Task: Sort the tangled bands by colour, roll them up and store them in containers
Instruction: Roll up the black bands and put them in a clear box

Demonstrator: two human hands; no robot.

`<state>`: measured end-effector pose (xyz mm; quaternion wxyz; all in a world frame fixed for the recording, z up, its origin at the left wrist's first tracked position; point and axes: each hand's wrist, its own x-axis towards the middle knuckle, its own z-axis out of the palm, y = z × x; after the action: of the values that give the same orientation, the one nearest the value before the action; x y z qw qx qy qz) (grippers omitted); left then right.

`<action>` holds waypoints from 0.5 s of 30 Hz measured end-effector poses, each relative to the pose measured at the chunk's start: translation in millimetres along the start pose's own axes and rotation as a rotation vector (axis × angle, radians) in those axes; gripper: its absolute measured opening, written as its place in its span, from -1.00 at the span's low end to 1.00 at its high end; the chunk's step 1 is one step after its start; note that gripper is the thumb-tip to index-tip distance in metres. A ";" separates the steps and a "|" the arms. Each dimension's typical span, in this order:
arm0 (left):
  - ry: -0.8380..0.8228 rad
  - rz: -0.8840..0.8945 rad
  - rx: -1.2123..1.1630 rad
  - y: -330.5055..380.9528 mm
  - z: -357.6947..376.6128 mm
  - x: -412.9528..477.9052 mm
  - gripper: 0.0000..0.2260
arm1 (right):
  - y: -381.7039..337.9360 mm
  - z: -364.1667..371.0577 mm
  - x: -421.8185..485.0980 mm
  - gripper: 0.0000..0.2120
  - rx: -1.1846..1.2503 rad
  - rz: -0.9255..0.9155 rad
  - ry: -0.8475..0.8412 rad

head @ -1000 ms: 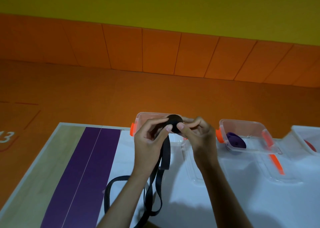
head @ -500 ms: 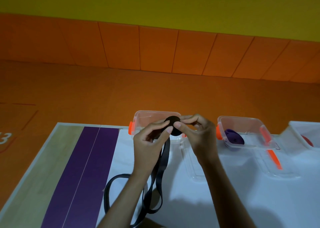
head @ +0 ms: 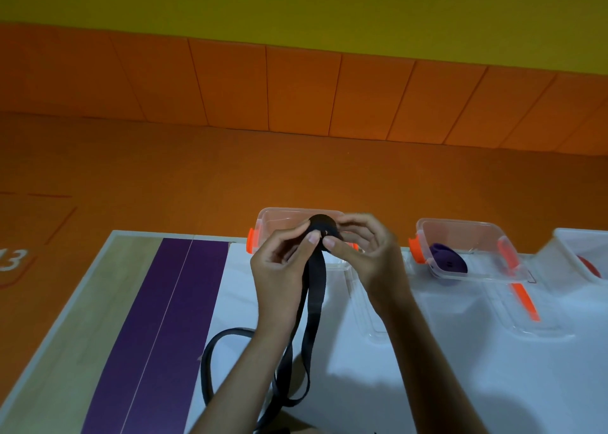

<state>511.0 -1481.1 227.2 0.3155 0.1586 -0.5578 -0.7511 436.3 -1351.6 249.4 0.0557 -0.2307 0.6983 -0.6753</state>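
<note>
head: roll between left grip, right grip

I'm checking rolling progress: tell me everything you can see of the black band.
The black band is a flat, matte, fabric-like strap. Its upper end is wound into a small coil, pinched between the left hand and right hand. The unrolled rest hangs down and loops loosely on the white table.

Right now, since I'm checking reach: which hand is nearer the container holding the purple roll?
Right. The right hand sits just left of that container, pinching the black roll; the left hand is farther left, beyond the roll.
</note>
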 end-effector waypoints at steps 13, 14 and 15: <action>-0.030 0.036 0.090 -4.9 -2.8 0.6 -0.89 | -4.3 -2.3 4.2 -0.81 0.023 0.052 0.044; -0.072 -0.001 0.072 -3.7 -3.6 1.9 -0.86 | -4.8 -3.2 4.9 -0.79 0.054 0.055 0.070; -0.114 -0.036 0.059 -2.1 -4.0 3.2 -0.83 | -5.1 -4.8 5.5 -0.78 0.076 0.053 0.081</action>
<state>510.4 -1485.8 224.2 0.2651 0.1347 -0.5937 -0.7477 430.9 -1349.2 256.0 0.0540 -0.1823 0.6799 -0.7082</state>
